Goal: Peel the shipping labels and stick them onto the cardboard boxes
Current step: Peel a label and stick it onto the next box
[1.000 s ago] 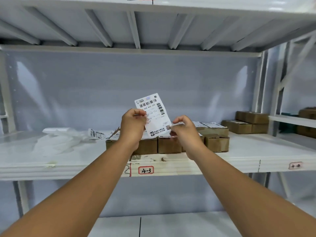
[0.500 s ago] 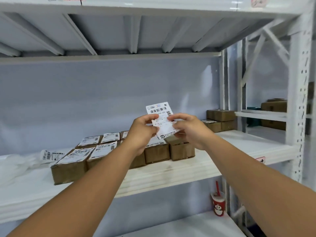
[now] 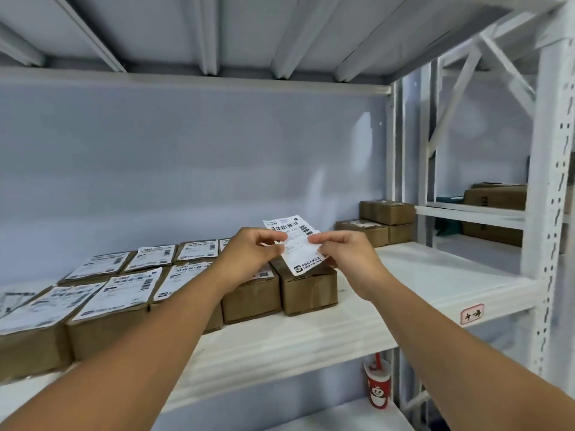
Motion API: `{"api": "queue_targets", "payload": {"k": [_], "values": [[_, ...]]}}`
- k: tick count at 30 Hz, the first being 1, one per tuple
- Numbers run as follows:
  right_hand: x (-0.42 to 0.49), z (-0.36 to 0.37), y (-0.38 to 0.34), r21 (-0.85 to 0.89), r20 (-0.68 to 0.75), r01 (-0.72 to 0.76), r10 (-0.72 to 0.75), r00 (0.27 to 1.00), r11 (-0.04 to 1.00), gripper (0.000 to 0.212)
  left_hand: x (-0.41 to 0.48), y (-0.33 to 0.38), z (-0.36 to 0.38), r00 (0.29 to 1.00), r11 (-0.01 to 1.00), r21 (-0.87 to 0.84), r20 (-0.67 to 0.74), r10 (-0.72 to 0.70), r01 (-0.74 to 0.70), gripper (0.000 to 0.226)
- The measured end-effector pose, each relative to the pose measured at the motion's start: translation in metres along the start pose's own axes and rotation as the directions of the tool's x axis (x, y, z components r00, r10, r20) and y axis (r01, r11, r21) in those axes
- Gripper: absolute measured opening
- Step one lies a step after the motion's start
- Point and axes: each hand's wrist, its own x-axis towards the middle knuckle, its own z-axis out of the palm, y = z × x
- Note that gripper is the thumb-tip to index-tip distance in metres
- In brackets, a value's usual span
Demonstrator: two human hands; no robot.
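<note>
This is a warehouse storeroom: white metal racks (image 3: 553,213) with perforated uprights, a handwritten tag (image 3: 472,313) on the shelf (image 3: 311,334) edge, and rows of small cardboard boxes (image 3: 308,290) with shipping labels (image 3: 124,289).

A shipping label (image 3: 298,247) is held up above the white shelf (image 3: 435,275). It is pinched at its left edge by the left hand (image 3: 249,253) and at its right edge by the right hand (image 3: 345,253). Barcodes are printed across its upper part. Just below it, a brown cardboard box (image 3: 308,290) is seen at the right end of a row. The labelled boxes (image 3: 118,293) to its left are packed side by side. Further stacked boxes (image 3: 385,213) are set at the rear right. A red paper cup (image 3: 378,384) is stood on the level below.
</note>
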Motion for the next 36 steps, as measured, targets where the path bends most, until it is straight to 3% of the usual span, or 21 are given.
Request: {"api": "queue_targets", "payload": {"k": [4,7,18,30,36], "values": [[0.001,0.01,0.011,-0.034,-0.137,-0.001,-0.004,0.991,0.999,0.033,0.004,-0.008,0.002,0.998,0.995,-0.092,0.049,-0.043,0.047,0.013],[0.0,0.018,0.015,-0.115,-0.207,0.021,-0.045,0.977,0.993,0.027,0.006,-0.011,0.004,0.996,0.999,-0.008,0.075,-0.053,0.053,0.015],[-0.005,0.022,0.018,-0.266,-0.18,0.087,-0.138,0.974,0.96,0.024,0.007,-0.011,0.006,0.991,0.992,0.115,0.12,-0.061,0.047,0.037],[-0.011,0.02,0.017,-0.326,-0.196,0.047,-0.115,0.974,0.944,0.025,0.006,-0.012,0.008,0.991,0.978,0.207,0.12,-0.053,0.027,0.051],[-0.011,0.021,0.017,-0.548,-0.089,0.118,-0.197,0.976,0.828,0.035,0.006,-0.014,0.008,0.992,0.967,0.253,0.121,-0.037,0.006,0.051]]}}
